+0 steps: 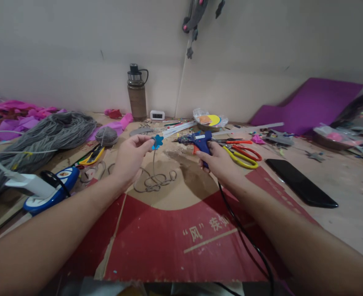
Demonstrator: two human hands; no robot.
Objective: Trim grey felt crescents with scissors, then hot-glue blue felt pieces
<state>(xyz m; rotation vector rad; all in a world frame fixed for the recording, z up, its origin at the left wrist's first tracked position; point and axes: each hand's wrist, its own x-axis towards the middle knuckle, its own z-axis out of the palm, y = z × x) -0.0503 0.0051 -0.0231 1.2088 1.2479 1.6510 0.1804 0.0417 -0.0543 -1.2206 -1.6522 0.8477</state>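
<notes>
Between the thumb and fingers of my left hand (pixel 135 154) is a small blue flower-shaped piece (pixel 158 141). A grey yarn strand (pixel 153 183) hangs down below it and lies in loose loops on the cardboard (pixel 156 246). My right hand (pixel 216 160) is wrapped around the handle of a blue hot glue gun (pixel 202 142). Its nozzle points left toward the flower, with a gap between them. A black cord (pixel 230 209) runs from the gun down over the cardboard.
Scissors with red and yellow handles (pixel 243 158) and a black phone (pixel 301 183) lie right. A power strip (pixel 54 191), grey yarn hank (pixel 52 135) and yarn ball (pixel 106 135) lie left. Behind stand a bottle (pixel 137 96), a small clock (pixel 157 115) and purple sheet (pixel 307 105).
</notes>
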